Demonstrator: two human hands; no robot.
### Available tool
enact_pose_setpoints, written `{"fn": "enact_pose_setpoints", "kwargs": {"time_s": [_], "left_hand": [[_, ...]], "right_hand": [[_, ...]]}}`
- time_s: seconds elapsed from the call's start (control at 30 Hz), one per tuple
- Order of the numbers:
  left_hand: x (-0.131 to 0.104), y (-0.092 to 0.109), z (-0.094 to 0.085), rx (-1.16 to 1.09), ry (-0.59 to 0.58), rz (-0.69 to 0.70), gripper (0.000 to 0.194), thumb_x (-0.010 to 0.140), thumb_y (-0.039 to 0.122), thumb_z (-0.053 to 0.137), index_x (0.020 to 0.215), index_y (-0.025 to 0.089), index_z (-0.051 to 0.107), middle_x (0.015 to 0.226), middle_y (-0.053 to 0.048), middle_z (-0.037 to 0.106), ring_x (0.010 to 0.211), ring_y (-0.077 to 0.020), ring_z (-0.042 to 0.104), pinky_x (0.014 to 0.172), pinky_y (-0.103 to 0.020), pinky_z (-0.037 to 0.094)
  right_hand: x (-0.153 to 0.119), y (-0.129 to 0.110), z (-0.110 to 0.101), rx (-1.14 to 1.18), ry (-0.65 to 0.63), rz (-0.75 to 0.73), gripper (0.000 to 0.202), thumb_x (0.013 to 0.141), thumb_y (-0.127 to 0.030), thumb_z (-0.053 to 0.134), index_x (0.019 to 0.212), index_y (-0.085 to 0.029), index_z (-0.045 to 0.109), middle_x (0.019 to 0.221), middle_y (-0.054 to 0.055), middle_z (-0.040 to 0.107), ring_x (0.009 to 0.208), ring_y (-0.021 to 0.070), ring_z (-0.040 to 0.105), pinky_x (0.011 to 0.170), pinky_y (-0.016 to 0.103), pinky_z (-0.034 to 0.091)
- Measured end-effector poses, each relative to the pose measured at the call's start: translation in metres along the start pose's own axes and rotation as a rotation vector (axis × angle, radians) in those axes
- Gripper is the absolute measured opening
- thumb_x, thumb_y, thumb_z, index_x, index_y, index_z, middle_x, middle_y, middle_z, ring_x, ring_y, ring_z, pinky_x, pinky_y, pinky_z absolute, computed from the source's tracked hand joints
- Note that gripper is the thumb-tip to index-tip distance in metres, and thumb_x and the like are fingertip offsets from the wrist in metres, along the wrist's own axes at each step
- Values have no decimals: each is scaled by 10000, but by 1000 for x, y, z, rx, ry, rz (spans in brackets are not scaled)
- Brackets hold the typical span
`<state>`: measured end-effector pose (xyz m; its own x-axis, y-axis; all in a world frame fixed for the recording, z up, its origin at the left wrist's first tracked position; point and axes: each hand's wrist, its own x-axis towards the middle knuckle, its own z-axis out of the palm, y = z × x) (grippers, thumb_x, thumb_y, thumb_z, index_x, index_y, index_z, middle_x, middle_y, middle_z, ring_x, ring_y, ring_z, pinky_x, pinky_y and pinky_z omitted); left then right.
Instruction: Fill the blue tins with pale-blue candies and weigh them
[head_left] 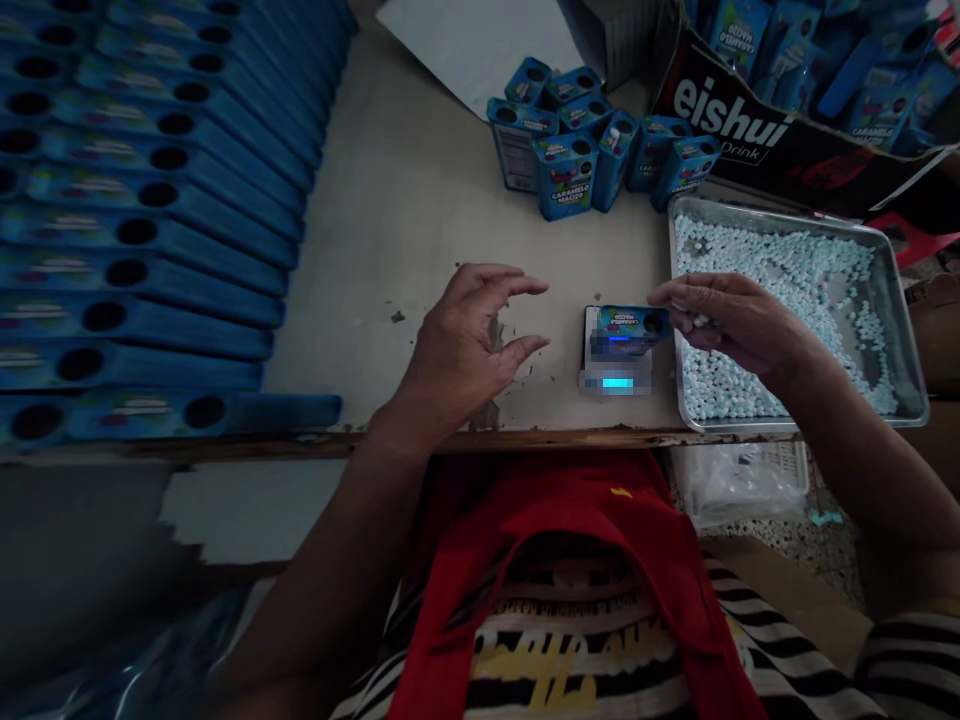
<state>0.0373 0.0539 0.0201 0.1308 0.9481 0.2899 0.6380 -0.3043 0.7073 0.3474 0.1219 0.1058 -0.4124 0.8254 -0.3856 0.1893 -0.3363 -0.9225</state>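
Note:
A small blue candy box (636,322) marked "Caramelo Macizo" rests on a compact digital scale (588,352), whose display glows blue. My right hand (731,315) is at the box's right end, by its dark round opening, with several small pale candies (703,321) held in its curled fingers. Whether the fingertips touch the box I cannot tell. My left hand (487,335) is to the left of the scale, thumb and fingers spread apart, holding nothing. Beneath my right hand lies a metal tray (679,385) of small white and light-blue candies.
Rows of blue boxes (150,250) with round holes cover the table's left side. Several more boxes (566,180) stand behind the scale. A black carton (750,110) full of blue packs is at the back right. The table's front edge (525,440) runs close to my body.

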Motion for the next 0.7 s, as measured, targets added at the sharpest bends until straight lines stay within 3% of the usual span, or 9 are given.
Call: {"fn": "enact_pose_setpoints", "kwargs": {"time_s": [0.2, 0.4, 0.6, 0.7], "left_hand": [[-4, -7, -1, 18, -36, -19, 462, 1020, 426, 767, 1460, 293, 723, 1502, -62, 695, 1448, -318, 667, 1262, -566, 585], [-5, -9, 1, -20, 4, -3, 465, 958, 319, 864, 1408, 323, 748, 1461, -79, 723, 1406, -325, 703, 1234, -551, 613], [-4, -6, 1, -41, -14, 2, 453, 961, 299, 865, 1398, 314, 746, 1454, -85, 729, 1385, -320, 719, 1214, -513, 624], [-2, -3, 1, -35, -23, -1, 415, 980, 332, 835, 1386, 327, 747, 1433, -74, 740, 1383, -323, 718, 1212, -502, 624]], "right_hand": [[3, 6, 0, -125, -30, -53, 395, 975, -535, 895, 938, -148, 831, 609, -44, 506, 537, 76, 343, 487, 263, 188], [5, 6, 5, -135, -12, -73, 508, 946, -641, 905, 810, -167, 783, 565, -52, 474, 507, 68, 311, 475, 272, 174], [4, 6, -4, 16, 24, -14, 474, 932, -615, 938, 885, -167, 788, 614, -56, 479, 510, 64, 332, 432, 242, 188], [2, 7, -16, 124, 87, 44, 373, 932, -498, 965, 967, -171, 790, 668, -51, 524, 514, 58, 355, 420, 215, 252]]}}
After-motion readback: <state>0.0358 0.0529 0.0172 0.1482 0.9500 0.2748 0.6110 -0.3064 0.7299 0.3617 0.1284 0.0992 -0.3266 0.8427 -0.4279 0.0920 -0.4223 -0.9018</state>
